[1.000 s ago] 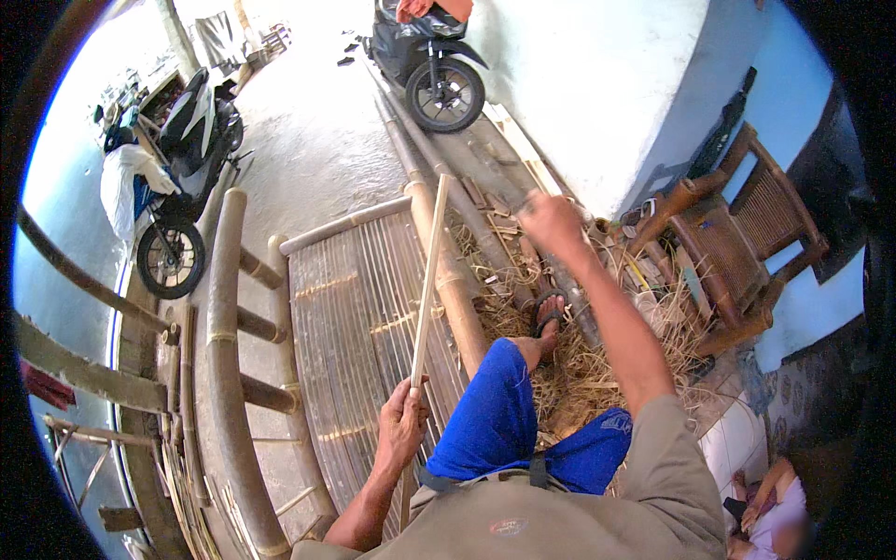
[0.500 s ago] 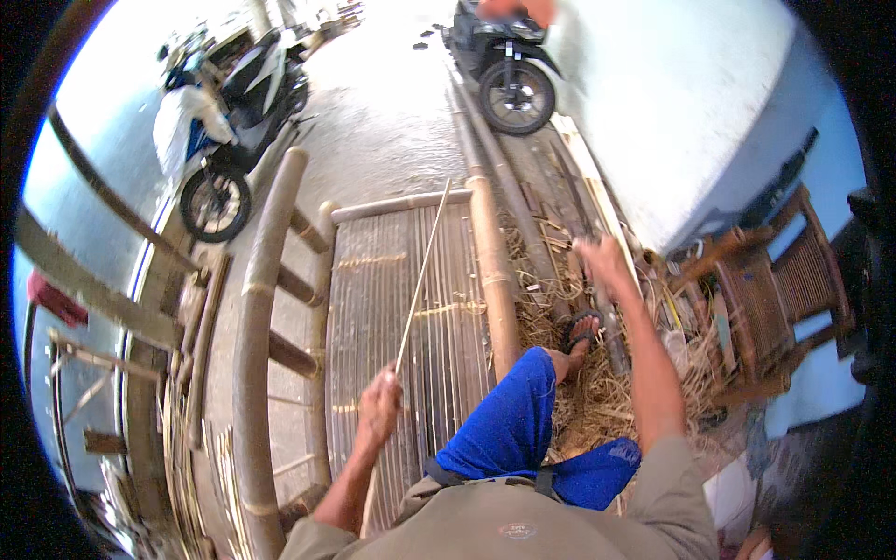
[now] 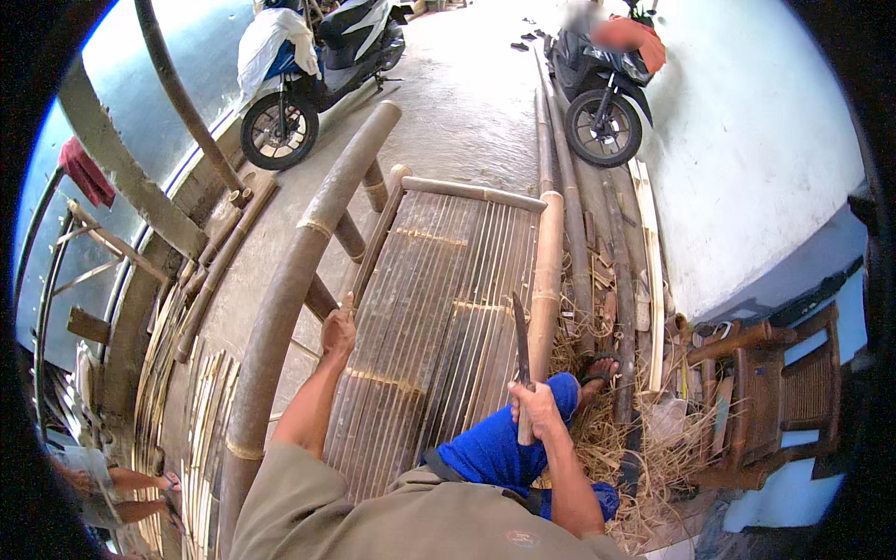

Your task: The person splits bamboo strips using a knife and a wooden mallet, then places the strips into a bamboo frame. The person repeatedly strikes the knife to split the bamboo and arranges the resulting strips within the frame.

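Observation:
My right hand [image 3: 536,411] is wrapped round the pale handle of a long dark-bladed knife [image 3: 522,336], held over my blue-clad knee with the blade upward. On the other side, my left hand [image 3: 339,330] is above the left edge of a bamboo bench [image 3: 439,271]. One of its fingers stretches upward and the others look partly curled; no held thing shows in it. The bench has a slatted seat, and a thick bamboo rail [image 3: 327,205] runs along its left side.
Two motor scooters, one left [image 3: 322,79] and one right [image 3: 607,93], stand beyond the bench. Bamboo strips [image 3: 201,448] lie at left near another person's legs [image 3: 131,495]. Shavings [image 3: 653,448] and poles [image 3: 579,252] cover the right floor beside a wooden chair [image 3: 765,392].
The thin stick in my left hand is no longer visible, and that hand has moved left. My right hand has come back toward my knee, its knife now clear. The view has turned.

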`<state>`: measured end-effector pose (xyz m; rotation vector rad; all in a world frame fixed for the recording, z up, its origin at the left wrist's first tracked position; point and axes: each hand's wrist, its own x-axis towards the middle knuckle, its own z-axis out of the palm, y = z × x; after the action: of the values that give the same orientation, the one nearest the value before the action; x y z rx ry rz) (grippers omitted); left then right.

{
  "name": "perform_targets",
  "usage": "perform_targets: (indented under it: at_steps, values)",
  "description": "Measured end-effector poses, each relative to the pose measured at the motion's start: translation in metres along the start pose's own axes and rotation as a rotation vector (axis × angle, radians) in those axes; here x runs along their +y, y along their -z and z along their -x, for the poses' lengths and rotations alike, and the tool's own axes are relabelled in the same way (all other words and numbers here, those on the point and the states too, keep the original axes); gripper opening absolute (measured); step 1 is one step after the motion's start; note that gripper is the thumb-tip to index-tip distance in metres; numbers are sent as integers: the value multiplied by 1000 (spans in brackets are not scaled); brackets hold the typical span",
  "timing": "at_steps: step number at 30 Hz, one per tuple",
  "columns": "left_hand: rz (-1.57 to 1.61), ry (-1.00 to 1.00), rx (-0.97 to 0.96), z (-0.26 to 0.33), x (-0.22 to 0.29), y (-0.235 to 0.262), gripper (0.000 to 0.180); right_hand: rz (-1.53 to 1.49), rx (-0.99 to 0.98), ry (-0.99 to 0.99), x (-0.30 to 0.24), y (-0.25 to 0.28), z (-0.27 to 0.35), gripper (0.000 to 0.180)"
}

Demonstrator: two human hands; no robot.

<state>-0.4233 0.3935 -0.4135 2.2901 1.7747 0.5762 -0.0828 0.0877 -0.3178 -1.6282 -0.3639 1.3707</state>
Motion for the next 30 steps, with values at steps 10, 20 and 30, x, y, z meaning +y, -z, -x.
perform_targets:
  at_steps: [10, 20, 30]
  values:
    - [-55, 89, -101, -61, 17, -56, 45, -34, 120, -47, 3, -3, -3, 23]
    - [98, 126, -158, -79, 31, -46, 41, 46, 116, -109, -4, -14, -11, 23]
    - [15, 81, -109, -89, 64, -28, 34, 146, 87, -161, -9, -21, -25, 20]
